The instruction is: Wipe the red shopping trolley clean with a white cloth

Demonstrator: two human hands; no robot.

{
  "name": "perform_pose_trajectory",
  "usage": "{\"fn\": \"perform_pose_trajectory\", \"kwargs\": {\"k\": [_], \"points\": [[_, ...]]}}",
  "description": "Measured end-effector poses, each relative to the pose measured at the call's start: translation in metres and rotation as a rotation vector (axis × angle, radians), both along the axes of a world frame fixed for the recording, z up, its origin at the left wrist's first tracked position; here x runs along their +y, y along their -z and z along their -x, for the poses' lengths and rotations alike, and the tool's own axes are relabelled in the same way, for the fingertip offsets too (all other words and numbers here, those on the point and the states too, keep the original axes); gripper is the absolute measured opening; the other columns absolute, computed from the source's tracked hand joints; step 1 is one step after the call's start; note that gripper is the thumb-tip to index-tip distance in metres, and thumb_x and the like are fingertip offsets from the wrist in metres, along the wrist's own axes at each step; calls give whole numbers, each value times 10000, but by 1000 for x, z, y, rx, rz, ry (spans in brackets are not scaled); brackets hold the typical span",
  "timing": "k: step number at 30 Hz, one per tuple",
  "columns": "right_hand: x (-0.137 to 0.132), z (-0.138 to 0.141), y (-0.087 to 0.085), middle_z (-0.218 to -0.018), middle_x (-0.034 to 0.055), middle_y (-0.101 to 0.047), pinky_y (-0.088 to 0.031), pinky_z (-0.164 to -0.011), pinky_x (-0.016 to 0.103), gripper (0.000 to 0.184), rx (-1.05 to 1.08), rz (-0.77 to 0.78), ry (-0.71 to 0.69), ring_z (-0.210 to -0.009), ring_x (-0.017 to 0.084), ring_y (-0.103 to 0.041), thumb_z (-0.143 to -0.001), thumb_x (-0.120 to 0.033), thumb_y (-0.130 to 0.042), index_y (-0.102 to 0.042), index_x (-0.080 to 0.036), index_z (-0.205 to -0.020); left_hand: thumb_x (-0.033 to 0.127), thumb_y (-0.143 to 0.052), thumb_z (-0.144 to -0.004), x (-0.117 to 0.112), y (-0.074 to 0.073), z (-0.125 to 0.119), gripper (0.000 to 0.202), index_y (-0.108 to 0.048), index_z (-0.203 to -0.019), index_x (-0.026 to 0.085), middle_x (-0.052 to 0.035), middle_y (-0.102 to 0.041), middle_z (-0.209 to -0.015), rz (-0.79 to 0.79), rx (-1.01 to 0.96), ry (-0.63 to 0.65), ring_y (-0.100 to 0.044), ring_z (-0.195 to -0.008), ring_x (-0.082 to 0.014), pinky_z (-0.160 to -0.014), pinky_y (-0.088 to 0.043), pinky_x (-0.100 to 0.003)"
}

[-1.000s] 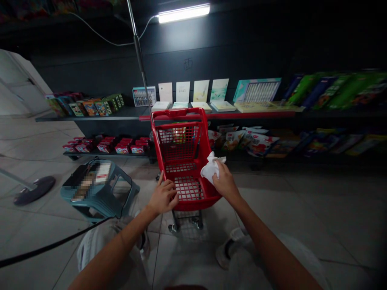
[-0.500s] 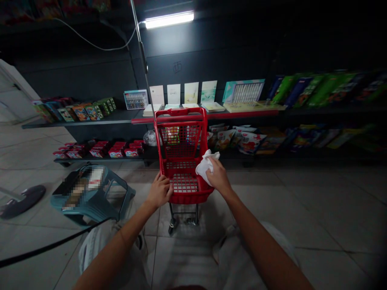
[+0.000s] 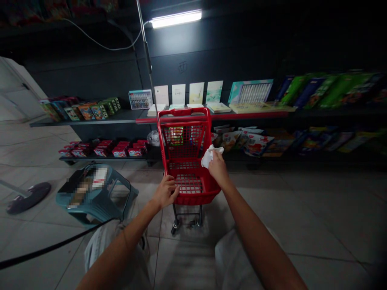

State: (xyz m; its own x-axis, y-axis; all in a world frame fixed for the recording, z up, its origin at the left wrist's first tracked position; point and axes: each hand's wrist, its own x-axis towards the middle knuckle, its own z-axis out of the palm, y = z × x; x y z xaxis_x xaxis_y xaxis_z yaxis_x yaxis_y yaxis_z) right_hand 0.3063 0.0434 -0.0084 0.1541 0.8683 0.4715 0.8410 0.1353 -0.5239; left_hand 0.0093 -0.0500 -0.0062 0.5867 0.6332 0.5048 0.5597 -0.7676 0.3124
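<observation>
Red plastic cart (image 3: 207, 181), one, mesh-walled, on tiled floor (image 3: 256, 201). Head view: left hand (image 3: 166, 191) laid on cart's near-left rim, grip unclear; right hand (image 3: 218, 167) clamped on one crumpled white cloth (image 3: 207, 158) at right rim; hands apart. Four upright rectangular booklets (image 3: 196, 93) on shelf (image 3: 117, 120) behind.

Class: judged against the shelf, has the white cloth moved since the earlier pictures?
Yes: held in the right hand, the white cloth has moved forward, toward the red-edged shelf.

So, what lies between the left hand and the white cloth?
In the head view, the red shopping cart's basket lies between the left hand and the white cloth in the right hand.
</observation>
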Motion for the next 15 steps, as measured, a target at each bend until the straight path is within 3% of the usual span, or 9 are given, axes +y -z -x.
{"fn": "perform_pose_trajectory", "kwargs": {"k": [6, 12, 15], "points": [[29, 8, -12, -1598, 347, -372, -518, -1087, 522, 725, -273, 143, 31, -1354, 405, -561, -931, -67, -355, -223, 46, -1635, 243, -457, -1046, -2, -1, -4, 477, -612, -596, 219, -47, -579, -644, 31, -49, 12, -572, -908, -210, -1010, -518, -414], [87, 12, -31, -1680, 340, -234, -490, -1124, 537, 758, -381, 205, 47, -1437, 438, -466, -939, -65, -371, -151, 54, -1654, 219, -498, -1009, -3, 0, 0, 458, -567, -557, 217, -40, -558, -617, 49, -103, 5, -568, -860, -201, -959, -529, -402], [118, 11, -38, -1718, 332, -127, -438, -1166, 581, 852, -368, 228, -9, -1492, 473, -387, -910, -98, -472, -101, 49, -1663, 194, -508, -995, -8, -1, 5, 433, -560, -566, 215, -37, -567, -622, 46, -117, 10, -560, -851, -200, -938, -528, -396]]}}
